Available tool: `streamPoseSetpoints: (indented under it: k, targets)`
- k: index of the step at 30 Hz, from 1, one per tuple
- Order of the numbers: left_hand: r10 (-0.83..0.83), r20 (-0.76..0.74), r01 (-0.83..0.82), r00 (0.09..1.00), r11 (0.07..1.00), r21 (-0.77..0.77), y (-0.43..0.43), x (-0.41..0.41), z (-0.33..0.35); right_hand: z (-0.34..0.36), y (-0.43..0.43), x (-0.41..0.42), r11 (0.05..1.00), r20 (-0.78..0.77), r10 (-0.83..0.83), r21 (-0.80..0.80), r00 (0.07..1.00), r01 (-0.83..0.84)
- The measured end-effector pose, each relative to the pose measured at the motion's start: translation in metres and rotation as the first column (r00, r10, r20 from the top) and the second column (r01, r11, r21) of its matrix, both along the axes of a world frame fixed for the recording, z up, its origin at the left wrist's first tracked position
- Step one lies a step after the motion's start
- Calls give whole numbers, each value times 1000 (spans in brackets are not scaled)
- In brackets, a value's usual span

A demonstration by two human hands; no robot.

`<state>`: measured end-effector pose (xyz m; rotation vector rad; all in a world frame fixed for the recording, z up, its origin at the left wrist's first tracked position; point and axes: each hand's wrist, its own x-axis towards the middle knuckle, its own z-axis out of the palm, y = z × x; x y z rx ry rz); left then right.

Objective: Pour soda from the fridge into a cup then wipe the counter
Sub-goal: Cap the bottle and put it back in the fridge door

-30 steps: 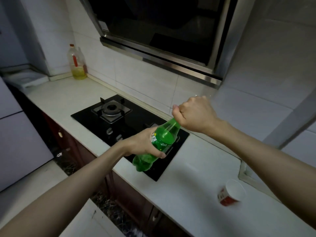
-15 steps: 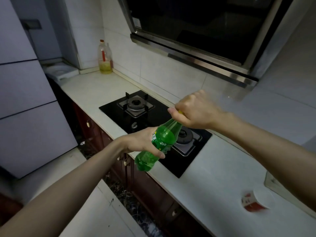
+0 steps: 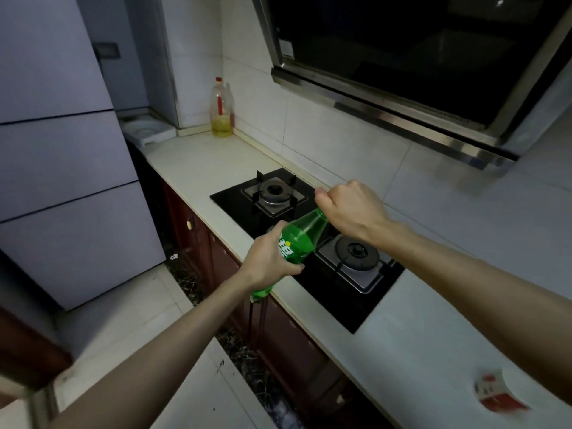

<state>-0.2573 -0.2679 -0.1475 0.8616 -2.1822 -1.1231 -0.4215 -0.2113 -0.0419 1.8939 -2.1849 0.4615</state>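
A green soda bottle (image 3: 298,238) is held tilted over the front edge of the white counter (image 3: 427,329), neck pointing up and right. My left hand (image 3: 269,258) grips its body around the label. My right hand (image 3: 351,209) is closed over the bottle's top, so the cap is hidden. A red and white paper cup (image 3: 498,393) stands on the counter at the lower right, partly behind my right forearm and blurred.
A black two-burner gas hob (image 3: 309,239) lies under the bottle. A range hood (image 3: 402,57) hangs above. An oil bottle (image 3: 221,109) stands in the back corner. A grey fridge (image 3: 62,150) fills the left; dark wooden cabinets (image 3: 216,255) sit below the counter.
The view has swung left, so the fridge fills more of the left and the cup has slid to the lower right. Both hands keep their hold on the bottle.
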Motion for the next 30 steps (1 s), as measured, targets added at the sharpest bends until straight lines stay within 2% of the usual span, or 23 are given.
streamPoseSetpoints:
  k: [2,3,6,8,9,11,15,17,22,30]
  targets:
    - [50,14,-50,999,999,-6,-14,10,1,-2,-11,11,998,219,-27,67,975,12]
    - [74,12,-74,997,997,3,-21,16,1,-4,-16,17,996,361,-10,88,933,-24]
    - [179,-19,-178,984,983,51,-40,36,-2,-16,-38,38,991,675,82,21,734,-130]
    - [282,-52,-276,958,956,100,-53,49,-5,-27,-56,50,989,794,119,-39,596,-146]
    - [336,-68,-326,939,936,132,-60,56,-7,-33,-65,55,986,821,130,-50,556,-157]
    - [414,-77,-393,907,898,196,-72,68,-11,-44,-82,63,978,815,160,-55,557,-200]
    - [507,-77,-470,859,838,278,-105,95,-20,-60,-123,86,921,711,291,-26,640,-389]
    - [549,-72,-505,833,807,307,-122,109,-22,-66,-146,99,876,673,387,-55,631,-479]
    - [675,-99,-626,731,721,299,-153,138,-12,-77,-215,131,774,686,515,-113,514,-623]
    - [899,27,-874,438,418,245,-193,201,-12,-89,-300,210,631,748,576,-150,330,-761]
